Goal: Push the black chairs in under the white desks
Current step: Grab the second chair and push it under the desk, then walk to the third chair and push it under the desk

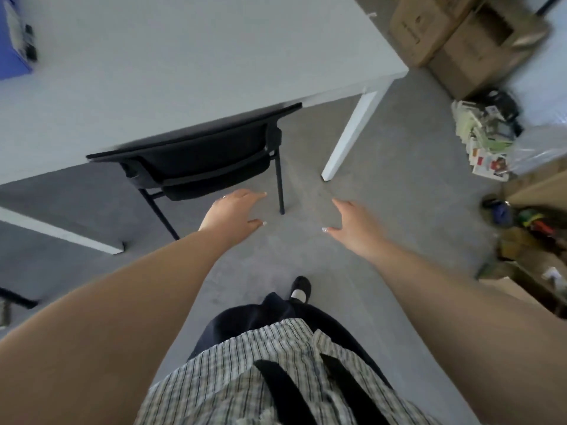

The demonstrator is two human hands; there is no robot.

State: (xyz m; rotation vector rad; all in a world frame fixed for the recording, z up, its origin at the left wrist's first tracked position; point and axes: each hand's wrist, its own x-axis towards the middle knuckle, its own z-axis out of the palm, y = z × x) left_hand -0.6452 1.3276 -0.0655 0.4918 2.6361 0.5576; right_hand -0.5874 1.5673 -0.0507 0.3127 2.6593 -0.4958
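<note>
A smooth white surface (184,56) lies ahead of both hands. A black chair (202,162) with padded fabric seat and thin metal legs sits tucked under its edge, just beyond the left hand (234,214). Both the left hand and the right hand (352,225) hover spread and empty over grey concrete floor (383,191). Far right of the right hand, brown cardboard boxes (454,35) stand stacked, contents hidden.

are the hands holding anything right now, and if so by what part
Nothing is held. The left hand and right hand are open in the air, clear of the black chair.
</note>
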